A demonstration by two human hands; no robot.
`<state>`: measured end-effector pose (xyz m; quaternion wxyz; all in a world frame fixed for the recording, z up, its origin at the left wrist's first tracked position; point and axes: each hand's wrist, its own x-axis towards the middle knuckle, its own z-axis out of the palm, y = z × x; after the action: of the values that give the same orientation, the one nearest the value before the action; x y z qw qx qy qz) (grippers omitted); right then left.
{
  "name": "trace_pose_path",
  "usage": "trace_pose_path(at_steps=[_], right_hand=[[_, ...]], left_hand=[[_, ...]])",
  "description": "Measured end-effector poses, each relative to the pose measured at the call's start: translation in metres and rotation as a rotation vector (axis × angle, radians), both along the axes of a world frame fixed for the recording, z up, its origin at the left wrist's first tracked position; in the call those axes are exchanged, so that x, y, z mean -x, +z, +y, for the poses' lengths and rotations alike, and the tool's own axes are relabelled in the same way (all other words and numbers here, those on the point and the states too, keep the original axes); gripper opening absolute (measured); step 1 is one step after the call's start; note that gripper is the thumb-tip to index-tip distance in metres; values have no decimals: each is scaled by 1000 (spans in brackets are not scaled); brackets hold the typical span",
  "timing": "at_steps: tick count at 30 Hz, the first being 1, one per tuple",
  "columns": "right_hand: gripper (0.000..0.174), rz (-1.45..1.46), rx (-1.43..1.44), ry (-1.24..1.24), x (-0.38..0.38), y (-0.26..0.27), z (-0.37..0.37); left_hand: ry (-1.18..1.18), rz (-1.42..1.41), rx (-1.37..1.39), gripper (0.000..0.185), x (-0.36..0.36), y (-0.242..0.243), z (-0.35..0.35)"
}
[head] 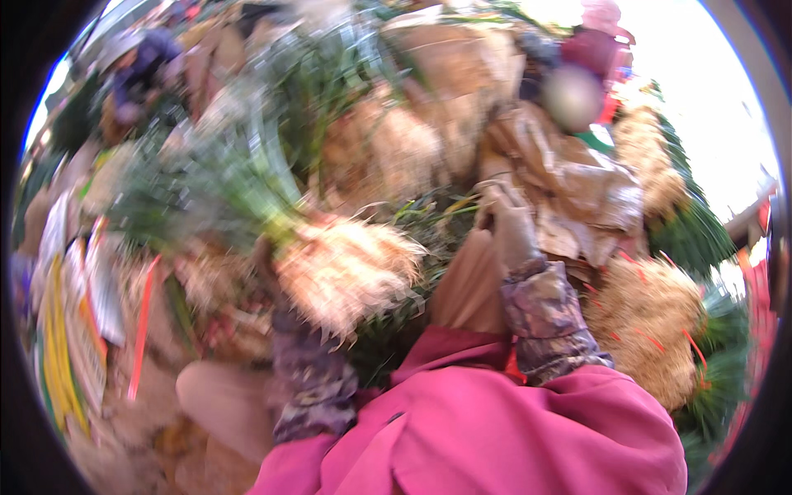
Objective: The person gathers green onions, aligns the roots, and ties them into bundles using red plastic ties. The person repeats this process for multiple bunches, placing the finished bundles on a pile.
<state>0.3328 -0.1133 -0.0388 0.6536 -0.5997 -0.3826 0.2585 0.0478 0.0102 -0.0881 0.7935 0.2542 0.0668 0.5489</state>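
Note:
A bunch of green onions [352, 272] with pale, stringy roots lies across my left hand [265, 257], its green leaves pointing to the upper left. That hand is mostly hidden beneath the stems and blurred, but it grips the bunch. My right hand [504, 216] is above my right knee, its fingers bent; whether something thin is between them cannot be told. Loose leaves [433, 216] lie between the two hands. Patterned sleeve covers reach over both forearms.
More rooted bunches [383, 148] are piled ahead. Crumpled brown sheeting [557, 179] lies to the right, above a large root bundle [643, 328] with red ties. A red strip [143, 328] and yellow straps [59, 346] are at left. Other people [133, 68] work at upper left and stand at upper right.

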Motion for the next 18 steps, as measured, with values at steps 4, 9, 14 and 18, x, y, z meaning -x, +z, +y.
trace_pose_path(at_steps=[4, 9, 14, 18], right_hand=[[16, 511, -372, -63, 29, -10, 25], [23, -32, -36, -88, 55, -52, 40], [19, 227, -251, -177, 90, -85, 81], [21, -392, 143, 251, 154, -65, 103]], left_hand=[[60, -47, 31, 48, 4, -6, 1], [-26, 48, 42, 50, -14, -7, -8], [-52, 117, 33, 51, -50, -4, -14], [-70, 139, 30, 52, -57, -6, -20]])
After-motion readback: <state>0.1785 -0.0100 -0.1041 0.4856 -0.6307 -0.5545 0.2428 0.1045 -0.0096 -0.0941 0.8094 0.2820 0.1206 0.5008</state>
